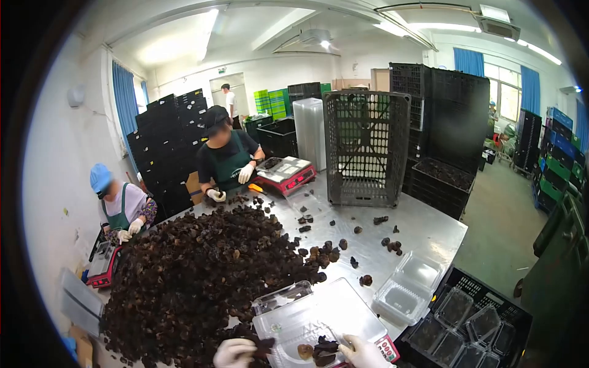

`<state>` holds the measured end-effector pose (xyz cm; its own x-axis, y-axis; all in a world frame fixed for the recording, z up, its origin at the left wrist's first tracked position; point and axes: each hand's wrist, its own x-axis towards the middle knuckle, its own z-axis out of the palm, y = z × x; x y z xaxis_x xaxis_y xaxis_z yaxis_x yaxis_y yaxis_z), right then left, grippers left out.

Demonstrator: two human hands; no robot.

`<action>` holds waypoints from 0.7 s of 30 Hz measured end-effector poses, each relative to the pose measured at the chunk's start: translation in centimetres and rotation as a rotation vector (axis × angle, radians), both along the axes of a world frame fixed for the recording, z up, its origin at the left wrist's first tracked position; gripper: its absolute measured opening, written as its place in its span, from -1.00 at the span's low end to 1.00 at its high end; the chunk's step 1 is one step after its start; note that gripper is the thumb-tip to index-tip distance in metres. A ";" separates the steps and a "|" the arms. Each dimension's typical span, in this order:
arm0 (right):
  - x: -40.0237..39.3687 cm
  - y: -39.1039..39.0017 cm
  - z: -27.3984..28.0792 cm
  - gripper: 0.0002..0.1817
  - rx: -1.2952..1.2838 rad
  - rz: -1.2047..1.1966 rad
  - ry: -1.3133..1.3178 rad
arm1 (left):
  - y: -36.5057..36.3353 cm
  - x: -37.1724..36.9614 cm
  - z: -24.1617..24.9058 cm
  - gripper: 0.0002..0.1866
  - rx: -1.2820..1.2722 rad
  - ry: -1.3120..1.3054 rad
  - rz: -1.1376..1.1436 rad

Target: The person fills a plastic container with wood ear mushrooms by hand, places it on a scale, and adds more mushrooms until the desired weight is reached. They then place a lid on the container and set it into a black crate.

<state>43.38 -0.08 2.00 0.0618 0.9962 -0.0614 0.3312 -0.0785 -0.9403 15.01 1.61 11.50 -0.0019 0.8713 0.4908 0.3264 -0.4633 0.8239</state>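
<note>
A big heap of dark brown wood ear mushrooms covers the left part of the metal table. At its right edge stands a red scale with a shiny flat top. On the scale, near the bottom edge of the view, lie a few mushroom pieces, one of them paler. My left hand, in a white glove, is closed at the heap's edge with a dark mushroom piece at its fingertips. My right hand, also gloved, is beside the pieces on the scale; its fingertips are partly hidden.
Clear plastic boxes lie right of the scale. More boxes fill a black crate at lower right. A tall black crate stands upright on the table. Two co-workers in green aprons work across the heap, each by a red scale.
</note>
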 end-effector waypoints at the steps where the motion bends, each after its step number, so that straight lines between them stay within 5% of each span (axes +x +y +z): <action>1: -0.2 -0.1 0.0 -0.66 -0.005 -0.011 0.018 | 0.1 2.0 0.5 -0.75 -0.006 0.126 -0.098; 4: -0.2 -0.5 1.3 -0.69 0.195 0.014 -0.178 | 0.6 4.8 -2.1 -0.68 0.152 0.786 -0.245; 12: 0.2 -0.7 0.7 -0.75 0.283 0.008 -0.191 | -1.9 5.3 -2.3 -0.61 0.082 0.580 -0.008; 15: 0.6 -0.4 0.0 -0.77 0.046 0.029 -0.050 | -3.0 4.1 -3.5 -0.66 0.155 0.529 0.048; 21: 1.7 -0.3 -1.7 -0.72 0.499 0.037 -0.253 | -1.8 -1.8 -3.8 -0.61 -0.132 0.760 0.275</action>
